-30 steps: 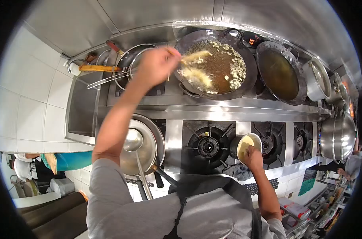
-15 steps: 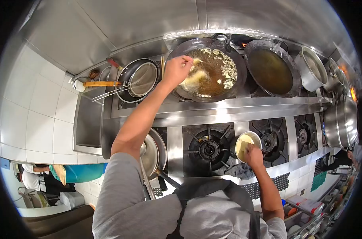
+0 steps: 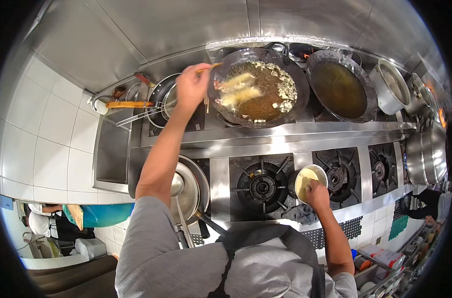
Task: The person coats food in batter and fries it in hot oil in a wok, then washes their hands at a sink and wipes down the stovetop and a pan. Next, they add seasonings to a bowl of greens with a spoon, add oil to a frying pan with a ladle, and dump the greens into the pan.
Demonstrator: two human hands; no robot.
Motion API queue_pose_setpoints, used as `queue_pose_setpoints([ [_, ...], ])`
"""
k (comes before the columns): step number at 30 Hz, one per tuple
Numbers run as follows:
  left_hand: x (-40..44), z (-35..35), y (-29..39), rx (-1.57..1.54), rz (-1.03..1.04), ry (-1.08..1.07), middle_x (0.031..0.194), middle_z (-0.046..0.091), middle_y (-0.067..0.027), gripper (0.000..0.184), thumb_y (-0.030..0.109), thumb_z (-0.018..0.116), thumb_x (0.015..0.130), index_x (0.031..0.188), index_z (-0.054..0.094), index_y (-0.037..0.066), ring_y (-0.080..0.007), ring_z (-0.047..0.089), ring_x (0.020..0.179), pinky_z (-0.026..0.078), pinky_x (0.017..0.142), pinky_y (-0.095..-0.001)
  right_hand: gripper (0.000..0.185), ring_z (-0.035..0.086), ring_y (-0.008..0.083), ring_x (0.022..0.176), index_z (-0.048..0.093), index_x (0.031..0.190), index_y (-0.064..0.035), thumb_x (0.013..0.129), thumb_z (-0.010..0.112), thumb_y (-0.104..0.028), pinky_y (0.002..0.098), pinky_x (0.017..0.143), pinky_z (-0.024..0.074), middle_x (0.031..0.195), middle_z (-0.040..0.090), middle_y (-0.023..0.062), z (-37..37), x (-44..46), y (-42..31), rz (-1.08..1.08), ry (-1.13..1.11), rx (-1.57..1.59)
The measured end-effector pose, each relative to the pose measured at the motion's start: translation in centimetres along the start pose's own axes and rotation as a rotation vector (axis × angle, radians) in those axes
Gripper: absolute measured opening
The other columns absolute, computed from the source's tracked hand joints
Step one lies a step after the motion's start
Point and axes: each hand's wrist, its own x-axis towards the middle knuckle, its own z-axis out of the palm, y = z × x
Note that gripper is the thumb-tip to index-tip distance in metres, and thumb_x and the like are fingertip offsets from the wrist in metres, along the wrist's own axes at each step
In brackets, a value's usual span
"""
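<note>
My left hand [image 3: 193, 85] is closed on thin wooden chopsticks [image 3: 212, 67] at the left rim of a large wok [image 3: 298, 82] of bubbling oil. Two long battered prawns [image 3: 241, 95] with reddish tails fry in the oil's left half. Loose bits of fried batter [image 3: 285, 89] float along the right side. Lower down, my right hand [image 3: 317, 195] grips the near rim of a white container [image 3: 323, 174] of pale yellow batter [image 3: 304, 185], fingertips at its inside edge. The container is by the front burners.
A second wok of oil [image 3: 338, 92] and a grey pot [image 3: 389, 89] stand to the right. A wire strainer [image 3: 170, 102] lies over a pan at left. Front burners [image 3: 262, 186] and a pan with a ladle [image 3: 177, 185] are nearer me. A person [image 3: 39, 221] is at lower left.
My left hand has moved left from above the oil to the wok's rim and taken hold of the chopsticks. Both prawns now lie in the oil. My right hand stays on the container.
</note>
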Motion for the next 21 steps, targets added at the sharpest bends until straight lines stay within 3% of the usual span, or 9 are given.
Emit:
queue_pose_setpoints([
  [1, -0.1, -1.5, -0.3, 0.031, -0.076, 0.032, 0.09, 0.072, -0.0137, 0.016, 0.015, 0.07, 0.089, 0.102, 0.076, 0.008, -0.0253, 0.071, 0.074, 0.055, 0.067, -0.0328, 0.017, 0.067, 0.0425, 0.085, 0.063, 0.094, -0.0021, 0.081, 0.066, -0.012, 0.0522, 0.076, 0.0535, 0.091, 0.067, 0.0235, 0.1, -0.1, 0.1, 0.004, -0.005, -0.003],
  [4, -0.8, -4.7, -4.0, 0.171, -0.029, 0.123, 0.091, 0.072, -0.0136, 0.021, 0.014, 0.07, 0.087, 0.107, 0.075, 0.009, -0.0257, 0.071, 0.08, 0.056, 0.072, -0.0355, 0.016, 0.066, 0.0434, 0.085, 0.063, 0.093, -0.0016, 0.082, 0.065, -0.013, 0.053, 0.076, 0.0528, 0.091, 0.067, 0.0245, 0.2, 0.2, 0.1, 0.014, -0.017, -0.001],
  [8, -3.2, -7.7, -7.7, 0.587, 0.054, 0.027, 0.113, 0.068, -0.0162, 0.052, 0.008, 0.065, 0.084, 0.135, 0.059, 0.011, -0.0282, 0.069, 0.089, 0.054, 0.084, -0.0417, 0.014, 0.065, 0.0457, 0.084, 0.061, 0.091, -0.0011, 0.084, 0.063, -0.013, 0.0552, 0.076, 0.0515, 0.09, 0.067, 0.0263, 0.0, 0.3, -0.4, 0.023, -0.034, 0.015],
  [11, -6.5, -8.1, -2.4, 0.497, -0.118, 0.07, 0.115, 0.066, -0.0155, 0.051, 0.006, 0.063, 0.084, 0.134, 0.056, 0.01, -0.0281, 0.068, 0.083, 0.055, 0.078, -0.0402, 0.014, 0.067, 0.0452, 0.082, 0.062, 0.092, -0.0019, 0.085, 0.063, -0.015, 0.0547, 0.074, 0.0526, 0.088, 0.068, 0.0256, 0.4, 0.4, -0.1, 0.049, -0.032, -0.027],
  [13, -10.9, -6.0, 3.0, 0.406, -0.052, -0.055, 0.105, 0.066, -0.0128, 0.043, 0.005, 0.066, 0.082, 0.125, 0.06, 0.008, -0.0252, 0.066, 0.079, 0.055, 0.074, -0.0365, 0.015, 0.068, 0.0439, 0.08, 0.063, 0.093, -0.0026, 0.087, 0.062, -0.016, 0.0538, 0.073, 0.0539, 0.087, 0.068, 0.0248, 1.2, 0.7, 0.5, 0.06, -0.043, -0.087],
  [15, -18.3, -0.9, 2.9, -0.121, -0.023, -0.304, 0.094, 0.066, -0.0075, 0.032, 0.011, 0.073, 0.085, 0.114, 0.061, 0.007, -0.0181, 0.064, 0.079, 0.054, 0.072, -0.0324, 0.015, 0.07, 0.042, 0.079, 0.065, 0.095, -0.0034, 0.088, 0.061, -0.016, 0.0526, 0.072, 0.0555, 0.086, 0.07, 0.0237, 2.6, 1.8, 1.6, 0.036, -0.064, -0.173],
  [16, -20.8, 0.5, 8.5, -0.117, -0.326, -0.549, 0.095, 0.067, -0.0021, 0.027, 0.009, 0.075, 0.087, 0.112, 0.065, 0.008, -0.011, 0.062, 0.081, 0.052, 0.072, -0.0271, 0.016, 0.072, 0.0382, 0.079, 0.067, 0.099, -0.0042, 0.089, 0.059, -0.015, 0.0501, 0.071, 0.0577, 0.087, 0.072, 0.0222, 3.2, 2.6, 2.0, 0.028, -0.135, -0.282],
  [17, -26.5, 5.0, 6.7, -0.388, -0.61, -0.647, 0.094, 0.068, -0.0034, 0.035, 0.02, 0.077, 0.09, 0.119, 0.062, 0.008, -0.0112, 0.063, 0.082, 0.053, 0.072, -0.0269, 0.015, 0.073, 0.0364, 0.08, 0.066, 0.098, -0.0047, 0.09, 0.059, -0.015, 0.0481, 0.071, 0.0583, 0.088, 0.072, 0.0204, 3.9, 2.9, 2.4, 0.023, -0.145, -0.319],
  [21, -35.6, 15.2, 12.2, -0.539, -0.899, -0.73, 0.088, 0.065, -0.007, 0.048, 0.037, 0.08, 0.088, 0.11, 0.056, 0.002, -0.0121, 0.065, 0.076, 0.053, 0.062, -0.0296, 0.015, 0.074, 0.0318, 0.084, 0.067, 0.099, -0.006, 0.091, 0.059, -0.015, 0.0429, 0.073, 0.0598, 0.092, 0.074, 0.0167, 4.8, 3.8, 2.7, 0.039, -0.228, -0.408],
])
